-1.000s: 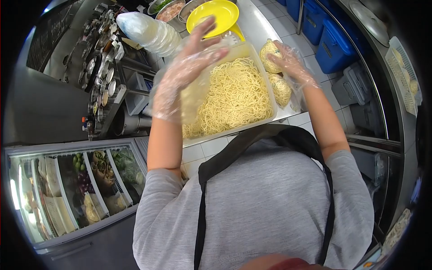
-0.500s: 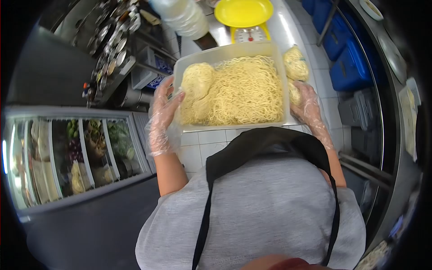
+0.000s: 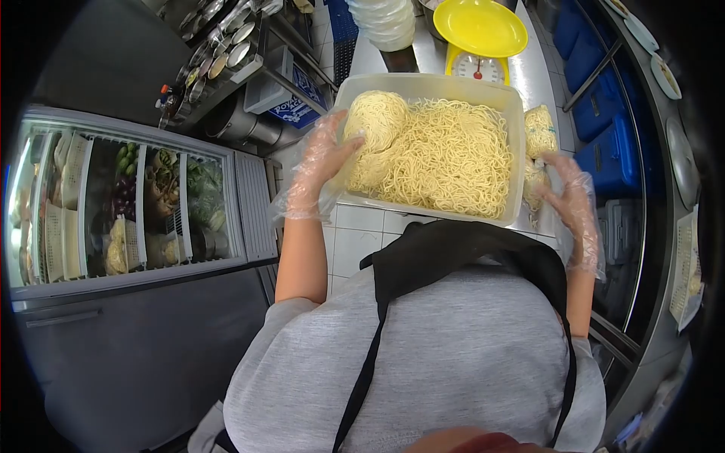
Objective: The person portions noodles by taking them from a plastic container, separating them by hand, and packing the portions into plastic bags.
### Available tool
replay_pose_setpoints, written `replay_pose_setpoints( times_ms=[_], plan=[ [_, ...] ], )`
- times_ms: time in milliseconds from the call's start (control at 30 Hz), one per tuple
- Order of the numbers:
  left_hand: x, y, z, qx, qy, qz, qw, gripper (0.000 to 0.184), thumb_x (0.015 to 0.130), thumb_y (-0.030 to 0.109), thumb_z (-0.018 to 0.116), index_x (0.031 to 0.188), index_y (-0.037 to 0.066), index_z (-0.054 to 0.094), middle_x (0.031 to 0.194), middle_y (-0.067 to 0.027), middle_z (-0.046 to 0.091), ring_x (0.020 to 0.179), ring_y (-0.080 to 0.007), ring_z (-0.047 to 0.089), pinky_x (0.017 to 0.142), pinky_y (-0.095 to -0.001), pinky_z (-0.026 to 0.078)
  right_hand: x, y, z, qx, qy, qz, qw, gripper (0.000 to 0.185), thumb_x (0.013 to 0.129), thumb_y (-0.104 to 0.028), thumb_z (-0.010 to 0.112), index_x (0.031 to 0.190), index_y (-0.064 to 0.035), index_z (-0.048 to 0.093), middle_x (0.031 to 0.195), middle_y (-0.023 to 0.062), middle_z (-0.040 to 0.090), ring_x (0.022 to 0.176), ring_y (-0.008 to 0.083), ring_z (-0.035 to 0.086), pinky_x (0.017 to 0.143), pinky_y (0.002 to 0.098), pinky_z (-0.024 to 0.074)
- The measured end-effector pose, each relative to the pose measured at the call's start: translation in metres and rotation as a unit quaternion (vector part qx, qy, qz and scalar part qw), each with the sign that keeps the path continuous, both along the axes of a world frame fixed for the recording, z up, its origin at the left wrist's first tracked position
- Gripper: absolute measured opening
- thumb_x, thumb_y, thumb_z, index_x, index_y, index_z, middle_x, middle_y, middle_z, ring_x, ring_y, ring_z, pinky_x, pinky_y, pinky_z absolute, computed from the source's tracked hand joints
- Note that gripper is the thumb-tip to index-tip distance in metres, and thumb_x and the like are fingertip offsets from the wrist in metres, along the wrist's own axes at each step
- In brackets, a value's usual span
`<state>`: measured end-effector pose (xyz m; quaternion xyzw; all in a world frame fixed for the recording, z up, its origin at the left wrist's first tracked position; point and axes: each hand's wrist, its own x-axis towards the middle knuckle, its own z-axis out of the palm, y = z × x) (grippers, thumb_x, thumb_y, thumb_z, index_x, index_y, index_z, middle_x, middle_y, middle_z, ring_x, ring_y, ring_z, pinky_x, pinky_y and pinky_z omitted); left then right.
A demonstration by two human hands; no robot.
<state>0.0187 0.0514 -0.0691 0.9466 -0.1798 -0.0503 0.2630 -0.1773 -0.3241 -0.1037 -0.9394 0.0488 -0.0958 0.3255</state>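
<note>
A translucent plastic tub (image 3: 438,81) holds a mass of loose yellow noodles (image 3: 453,162), with a rounded bundle of noodles (image 3: 375,121) at its left end. My left hand (image 3: 321,158), in a clear plastic glove, grips the tub's left wall, thumb over the rim and fingers outside. To the right of the tub, my gloved right hand (image 3: 574,195) is open, thumb and fingers apart. It is beside a bag of noodles (image 3: 535,183) and appears to hold nothing. Another bag of noodles (image 3: 540,132) lies just beyond.
Behind the tub stands a scale (image 3: 477,68) with a yellow pan (image 3: 480,27), on a metal table (image 3: 540,75). A stack of clear plastic containers (image 3: 383,24) is to its left. A glass-topped fridge (image 3: 151,204) with vegetables is at left, blue bins (image 3: 608,155) at right.
The view has shifted, so the tub and table appear further right. My right hand has drawn back from the noodle bag and its fingers have spread. My left hand stays at the tub's left wall.
</note>
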Motion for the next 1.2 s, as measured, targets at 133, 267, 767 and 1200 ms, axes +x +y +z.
replay_pose_setpoints(
  times_ms=[133, 267, 767, 1200],
  plan=[
    [0.012, -0.011, -0.011, -0.006, 0.009, -0.051, 0.999, 0.063, 0.074, 0.029, 0.071, 0.127, 0.004, 0.047, 0.131, -0.0200, 0.045, 0.124, -0.0329, 0.041, 0.104, -0.0393, 0.033, 0.010, -0.001, 0.027, 0.002, -0.036, -0.042, 0.998, 0.048, 0.069, -0.016, 0.072, 0.113, -0.0067, 0.056, 0.113, 0.0137, 0.056, 0.111, 0.0298, 0.050, 0.095, 0.0370, 0.0378],
    [0.005, -0.040, -0.013, 0.020, -0.080, -0.107, 0.991, 0.063, 0.076, 0.033, 0.069, 0.129, 0.006, 0.047, 0.134, -0.0191, 0.043, 0.128, -0.0308, 0.036, 0.107, -0.0404, 0.029, 0.003, 0.000, -0.004, -0.052, 0.129, -0.031, 0.990, 0.050, 0.066, -0.018, 0.075, 0.110, -0.0073, 0.055, 0.110, 0.0159, 0.057, 0.104, 0.0333, 0.053, 0.090, 0.0383, 0.0417],
    [-0.057, -0.128, 0.007, -0.262, 0.256, -0.281, 0.887, 0.059, 0.084, 0.032, 0.064, 0.132, 0.007, 0.042, 0.133, -0.0132, 0.045, 0.123, -0.0257, 0.042, 0.104, -0.0373, 0.034, -0.009, 0.028, 0.065, 0.071, -0.094, 0.021, 0.993, 0.049, 0.057, 0.002, 0.068, 0.104, -0.0067, 0.057, 0.104, 0.0121, 0.055, 0.106, 0.0301, 0.051, 0.093, 0.0380, 0.0401],
    [-0.040, -0.144, -0.034, -0.368, 0.247, -0.215, 0.870, 0.026, 0.087, 0.018, 0.061, 0.106, 0.004, 0.050, 0.102, -0.0038, 0.051, 0.096, -0.0105, 0.047, 0.086, -0.0266, 0.041, 0.049, 0.069, 0.004, 0.290, -0.079, 0.125, 0.945, 0.050, 0.064, 0.008, 0.051, 0.112, -0.0065, 0.051, 0.113, 0.0095, 0.051, 0.116, 0.0235, 0.045, 0.103, 0.0346, 0.0318]
  ],
)
